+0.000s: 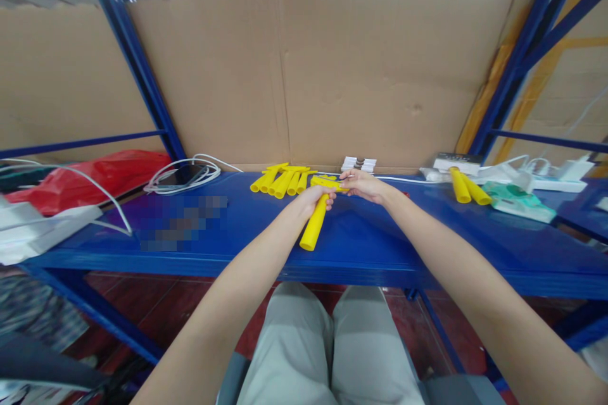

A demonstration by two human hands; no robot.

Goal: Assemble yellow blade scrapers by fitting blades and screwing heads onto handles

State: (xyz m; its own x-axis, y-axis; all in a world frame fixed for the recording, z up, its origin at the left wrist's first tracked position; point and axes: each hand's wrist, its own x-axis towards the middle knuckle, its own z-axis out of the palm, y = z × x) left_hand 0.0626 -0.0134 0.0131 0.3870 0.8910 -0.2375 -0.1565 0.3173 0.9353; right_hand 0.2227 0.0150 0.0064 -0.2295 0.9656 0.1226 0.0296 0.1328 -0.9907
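In front of me is a yellow tool point(313, 232) with a round tube handle and a flat crosspiece, its open handle end pointing toward me. My left hand point(317, 197) is closed around the top of the handle, just under the crosspiece. At the right end of the crosspiece, my right hand point(360, 184) pinches with thumb and fingers; whether a small part is between them I cannot make out. Several similar yellow tools point(281, 180) lie side by side just left of my hands.
On the blue shelf point(266, 240), a small white stack point(360, 164) stands behind my right hand. Two yellow tubes point(468, 186) and a green packet point(517, 199) lie at the right. Coiled white cable point(190, 177) and a red bag point(104, 180) occupy the left. Cardboard point(332, 76) walls the back.
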